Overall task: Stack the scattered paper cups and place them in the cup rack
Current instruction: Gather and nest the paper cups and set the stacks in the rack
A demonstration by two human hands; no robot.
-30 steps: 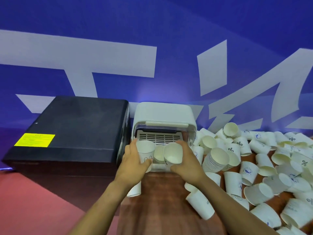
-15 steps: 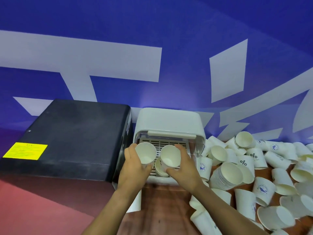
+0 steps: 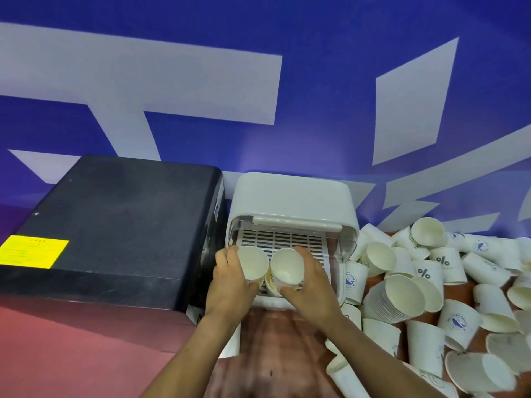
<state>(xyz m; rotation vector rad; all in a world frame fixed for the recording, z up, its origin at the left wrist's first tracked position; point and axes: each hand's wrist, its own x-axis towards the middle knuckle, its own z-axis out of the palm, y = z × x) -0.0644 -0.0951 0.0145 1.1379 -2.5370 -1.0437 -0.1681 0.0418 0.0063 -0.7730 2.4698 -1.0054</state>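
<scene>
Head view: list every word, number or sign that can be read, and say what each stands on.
"%": printed on a paper cup in the pile right of the cup rack.
"%": on a second cup just behind it.
Round blue bird logo with ring text: on two cups; text too small to read.
Yellow label on the black box: print blurred, unreadable.
Large white shapes on the blue wall: only partly in view, not readable.

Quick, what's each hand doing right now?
Left hand: grips a paper cup at the cup rack.
Right hand: grips another paper cup beside it.
</scene>
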